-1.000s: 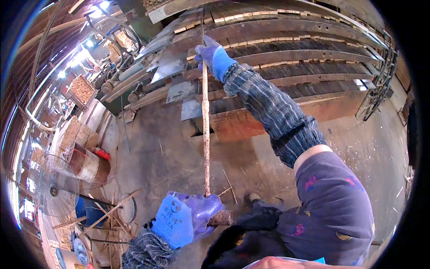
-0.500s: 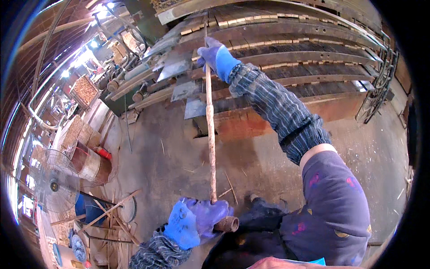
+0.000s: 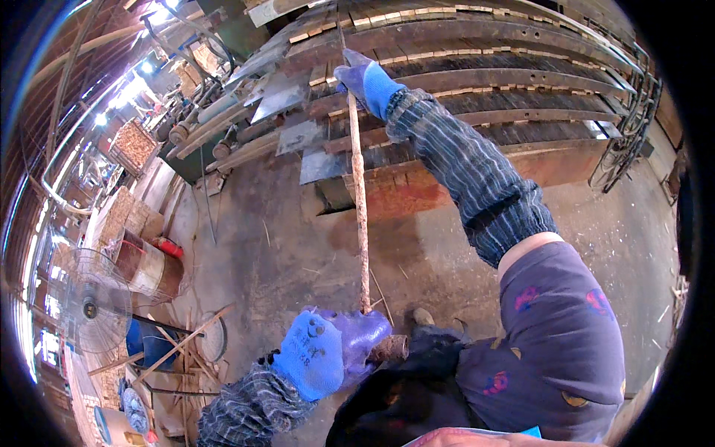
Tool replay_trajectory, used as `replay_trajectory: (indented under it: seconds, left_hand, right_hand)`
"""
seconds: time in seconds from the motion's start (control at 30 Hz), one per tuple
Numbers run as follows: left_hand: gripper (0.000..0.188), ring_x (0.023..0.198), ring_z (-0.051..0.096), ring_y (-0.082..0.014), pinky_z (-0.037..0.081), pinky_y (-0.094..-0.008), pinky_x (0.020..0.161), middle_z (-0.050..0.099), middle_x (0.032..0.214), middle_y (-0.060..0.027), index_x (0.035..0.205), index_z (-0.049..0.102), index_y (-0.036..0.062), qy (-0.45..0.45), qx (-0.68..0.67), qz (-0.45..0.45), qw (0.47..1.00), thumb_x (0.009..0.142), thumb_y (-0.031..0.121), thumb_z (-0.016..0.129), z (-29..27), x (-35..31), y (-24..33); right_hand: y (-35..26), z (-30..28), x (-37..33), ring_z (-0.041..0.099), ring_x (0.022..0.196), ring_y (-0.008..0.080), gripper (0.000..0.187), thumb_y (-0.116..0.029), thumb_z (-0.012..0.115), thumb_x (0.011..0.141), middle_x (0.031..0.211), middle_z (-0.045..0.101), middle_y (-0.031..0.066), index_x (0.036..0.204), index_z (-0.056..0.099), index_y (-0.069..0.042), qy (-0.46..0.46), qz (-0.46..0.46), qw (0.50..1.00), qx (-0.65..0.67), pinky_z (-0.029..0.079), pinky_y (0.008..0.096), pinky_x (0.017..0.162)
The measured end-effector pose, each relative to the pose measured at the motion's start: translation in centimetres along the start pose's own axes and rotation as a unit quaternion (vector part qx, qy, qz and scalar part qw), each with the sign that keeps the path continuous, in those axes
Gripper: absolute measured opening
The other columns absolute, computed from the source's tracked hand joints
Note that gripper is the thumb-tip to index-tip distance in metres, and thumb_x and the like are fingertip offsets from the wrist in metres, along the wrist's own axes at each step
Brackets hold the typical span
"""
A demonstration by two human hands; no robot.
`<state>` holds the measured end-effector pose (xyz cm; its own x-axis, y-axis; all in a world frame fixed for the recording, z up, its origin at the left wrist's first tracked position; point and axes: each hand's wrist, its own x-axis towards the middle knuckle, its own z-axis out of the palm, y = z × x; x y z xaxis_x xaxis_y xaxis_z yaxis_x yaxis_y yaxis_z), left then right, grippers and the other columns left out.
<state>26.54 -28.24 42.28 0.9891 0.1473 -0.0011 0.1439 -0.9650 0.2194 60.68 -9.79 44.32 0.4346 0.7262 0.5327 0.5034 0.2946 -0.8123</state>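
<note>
The left glove [image 3: 325, 352] and right glove [image 3: 370, 83] are blue with purple coating, the left darkly marked, worn with dark striped oversleeves [image 3: 469, 167] and a purplish garment [image 3: 562, 335] printed with motifs.

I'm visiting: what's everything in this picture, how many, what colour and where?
Rod: one, rusty brown, centre
Cylinder: one, brown, lower centre
Tiered rack: one, dark brown, upper right
Wood strips: many, pale, along rack tiers
Metal sheets: several, grey, rack's left end
Fan: one, dark, left
Drum: one, rust and white, left
Loose sticks: several, tan, lower left
Floor: one, brownish grey, middle
Striped sleeves: two, dark, on forearms
Left grip: one, gloved blue and purple, lower centre
Right grip: one, gloved blue and purple, on rod
</note>
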Motion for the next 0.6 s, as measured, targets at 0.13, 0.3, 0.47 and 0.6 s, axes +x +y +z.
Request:
replay_trajectory:
  seconds: [0.13,0.3,0.47,0.6]
  left_hand:
    - [0.033,0.074,0.062,-0.029,0.046,-0.0421,0.063,0.062,0.076,-0.0064,0.098,0.059,0.0193,-0.029,0.028,0.0,0.999,0.071,0.037,0.064,1.6,-2.2,-0.8]
    - [0.037,0.067,0.062,-0.0262,0.046,-0.0394,0.059,0.061,0.072,-0.0043,0.098,0.06,0.022,-0.076,0.046,-0.013,0.996,0.065,0.036,0.068,0.2,-4.1,0.9]
    - [0.032,0.057,0.06,-0.0258,0.046,-0.0376,0.05,0.06,0.065,-0.0036,0.093,0.061,0.0212,-0.007,-0.006,0.002,1.0,0.065,0.035,0.069,2.1,-5.4,0.9]
    - [0.028,0.058,0.06,-0.0264,0.046,-0.0383,0.05,0.06,0.065,-0.0045,0.089,0.062,0.0198,-0.024,0.017,0.0,1.0,0.068,0.037,0.068,2.5,-5.3,1.1]
  right_hand:
    - [-2.2,0.1,-2.7,0.05,0.056,0.0124,0.061,-0.02,0.051,0.087,0.076,0.059,0.0082,0.139,0.024,-0.003,-0.015,0.068,0.996,0.062,0.044,0.0267,0.046]
    - [-2.5,2.4,-4.1,0.052,0.059,0.0109,0.058,-0.019,0.05,0.087,0.076,0.057,0.007,0.137,0.027,-0.002,0.019,-0.011,0.99,0.141,0.042,0.0241,0.04]
    - [-4.7,1.8,-6.5,0.055,0.066,0.0122,0.057,-0.015,0.051,0.086,0.088,0.056,0.0095,0.136,0.028,0.0,-0.013,0.039,0.989,0.141,0.044,0.0251,0.043]
    - [-4.1,2.2,-5.9,0.055,0.066,0.013,0.061,-0.014,0.052,0.084,0.094,0.055,0.0106,0.137,0.026,0.001,-0.02,0.027,0.992,0.125,0.045,0.0256,0.044]
